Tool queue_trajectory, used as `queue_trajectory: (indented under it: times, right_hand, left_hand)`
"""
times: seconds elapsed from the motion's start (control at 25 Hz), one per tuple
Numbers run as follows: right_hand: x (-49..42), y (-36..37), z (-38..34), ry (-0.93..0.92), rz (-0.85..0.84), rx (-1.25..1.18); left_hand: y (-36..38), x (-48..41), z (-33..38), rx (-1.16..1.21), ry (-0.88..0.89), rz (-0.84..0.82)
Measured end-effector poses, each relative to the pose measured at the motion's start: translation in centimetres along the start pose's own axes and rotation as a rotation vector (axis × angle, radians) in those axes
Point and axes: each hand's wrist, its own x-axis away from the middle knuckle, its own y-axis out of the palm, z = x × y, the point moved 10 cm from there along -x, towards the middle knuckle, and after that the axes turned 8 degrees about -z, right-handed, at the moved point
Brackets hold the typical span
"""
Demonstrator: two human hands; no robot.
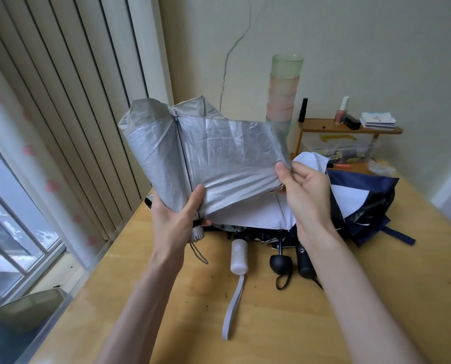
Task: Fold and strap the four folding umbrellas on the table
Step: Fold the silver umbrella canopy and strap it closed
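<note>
Your left hand (175, 219) grips the silver umbrella (206, 164) near its handle; your right hand (301, 190) pinches its cloth edge, above the table (376, 298).

Wooden table (376, 298) in front of me, dark specks on its top. Far side: tall stack of pastel cups (283, 93), green one uppermost. Just right of it, a small wooden shelf (321, 126) bearing a black tube (303, 109), a nail polish bottle (341, 111) and a stack of cards (377, 120). Clear plastic box (337, 148) under the shelf. Crack (228, 59) runs up the wall. Vertical blinds (69, 88) and window (6, 206) to my left.
</note>
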Motion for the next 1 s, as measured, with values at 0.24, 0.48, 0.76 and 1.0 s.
queue_trajectory:
  times: [0.24,0.48,0.76,1.0]
  right_hand:
    - [-0.3,0.9,-0.1,0.056,-0.15,-0.075]
    - [-0.7,0.0,-2.3,-0.1,-0.202,0.004]
    - [0.3,1.2,-4.0,-0.188,-0.504,0.271]
    - [1.1,2.4,-3.3,-0.113,-0.63,0.398]
  left_hand:
    - [0.4,0.4,0.9,-0.113,0.048,-0.042]
    - [-0.3,-0.2,2.2,-0.282,0.111,-0.129]
    - [-0.9,-0.3,2.1,-0.32,0.107,-0.124]
    - [-1.0,-0.1,2.4,-0.277,0.14,-0.11]
